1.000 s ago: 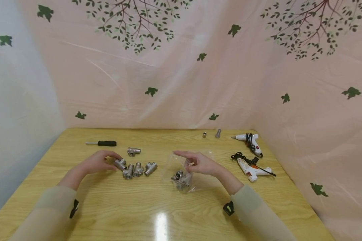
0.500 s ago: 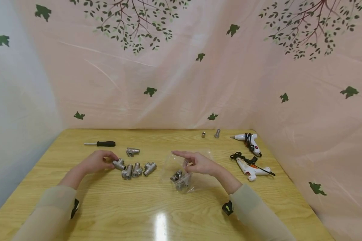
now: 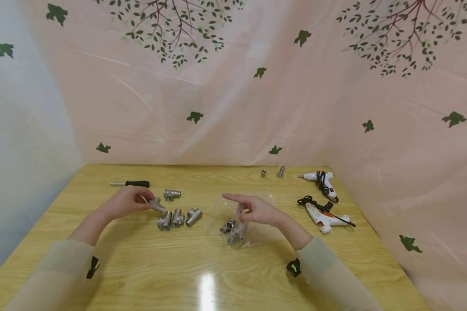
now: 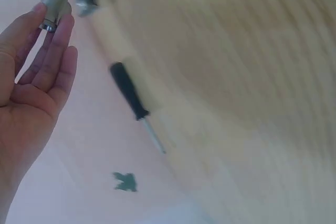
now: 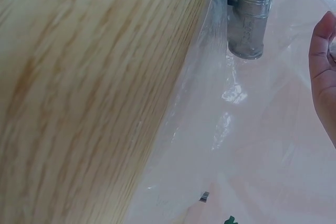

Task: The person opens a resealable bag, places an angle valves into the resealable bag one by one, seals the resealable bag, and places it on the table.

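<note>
- My left hand (image 3: 126, 202) pinches a metal tee fitting (image 3: 155, 204) at its fingertips, lifted just above the desk (image 3: 140, 259).
- Three more fittings (image 3: 179, 217) lie in a row just right of it, and a fifth (image 3: 172, 195) sits behind.
- My right hand (image 3: 257, 210) grips the top of a clear plastic bag (image 3: 233, 220), forefinger stretched out; fittings rest inside the bag.
- A screwdriver (image 3: 130, 183) lies behind my left hand.
- Two glue guns (image 3: 324, 203) lie far right.
</note>
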A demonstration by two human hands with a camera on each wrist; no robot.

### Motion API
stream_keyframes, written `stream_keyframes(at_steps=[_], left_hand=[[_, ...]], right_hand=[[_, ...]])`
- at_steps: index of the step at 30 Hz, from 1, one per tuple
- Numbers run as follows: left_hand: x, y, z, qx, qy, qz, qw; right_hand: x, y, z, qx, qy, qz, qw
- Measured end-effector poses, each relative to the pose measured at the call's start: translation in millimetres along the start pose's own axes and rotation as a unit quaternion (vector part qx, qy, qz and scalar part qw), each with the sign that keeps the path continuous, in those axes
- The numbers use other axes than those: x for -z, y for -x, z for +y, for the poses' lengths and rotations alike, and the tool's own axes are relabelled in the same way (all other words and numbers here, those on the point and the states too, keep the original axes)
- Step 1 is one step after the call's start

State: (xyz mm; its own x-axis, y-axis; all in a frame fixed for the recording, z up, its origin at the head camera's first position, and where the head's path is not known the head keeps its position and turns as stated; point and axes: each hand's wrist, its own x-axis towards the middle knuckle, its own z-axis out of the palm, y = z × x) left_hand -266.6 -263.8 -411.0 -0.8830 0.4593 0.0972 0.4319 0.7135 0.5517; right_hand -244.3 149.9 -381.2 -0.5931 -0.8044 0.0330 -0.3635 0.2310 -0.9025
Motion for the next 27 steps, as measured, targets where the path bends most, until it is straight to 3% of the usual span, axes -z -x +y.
stream_keyframes(at_steps=[7, 15, 22, 27], left_hand=[[0.5, 1.3, 42.4, -0.014, -0.029, 0.023, 0.9992], [-7.7, -1.9, 86.0, -0.003, -0.004, 0.039, 0.9992], [-39.2, -6.0, 124.7, -0.037, 0.032, 0.087, 0.995], [-66.1, -10.1, 145.9, -0.032, 0.051, 0.107, 0.9925]], right_hand=[[0.0, -0.9, 0.1, -0.009, 0.015, 0.001, 1.0], [2.5, -2.4, -4.1, -0.024, 0.026, 0.003, 0.999], [2.5, -3.2, -6.5, -0.027, 0.025, 0.003, 0.999], [1.3, -4.8, -7.2, -0.02, 0.022, 0.003, 1.0]])
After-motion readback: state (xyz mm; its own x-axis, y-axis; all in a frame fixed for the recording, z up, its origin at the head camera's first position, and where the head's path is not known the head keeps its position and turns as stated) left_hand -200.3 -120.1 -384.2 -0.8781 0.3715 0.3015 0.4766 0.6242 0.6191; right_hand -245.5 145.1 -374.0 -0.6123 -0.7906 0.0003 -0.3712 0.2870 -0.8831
